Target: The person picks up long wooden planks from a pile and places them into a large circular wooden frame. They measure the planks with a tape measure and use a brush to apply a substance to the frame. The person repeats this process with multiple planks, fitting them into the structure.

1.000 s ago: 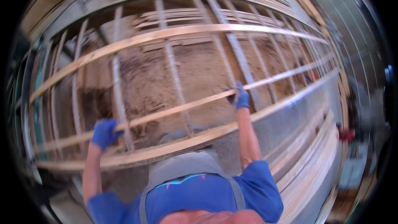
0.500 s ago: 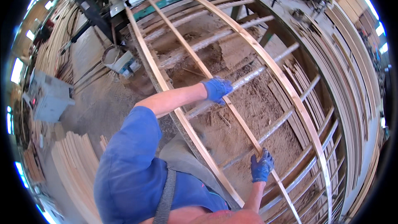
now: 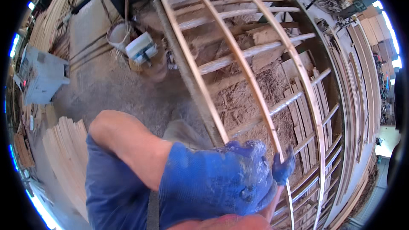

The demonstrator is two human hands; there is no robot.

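while left hand (image 3: 217, 183), dusty blue glove, grip unclear; right hand (image 3: 282, 168) clasps thin curved wooden slat (image 3: 238, 59)

The left hand (image 3: 217, 183) sits low in the middle, before the wooden slats (image 3: 251, 81) on the roller rack (image 3: 255, 51). The right hand (image 3: 282, 168) grips one slat just right of it. A bucket (image 3: 118, 35) stands upper left, stacked boards (image 3: 64, 149) lower left.
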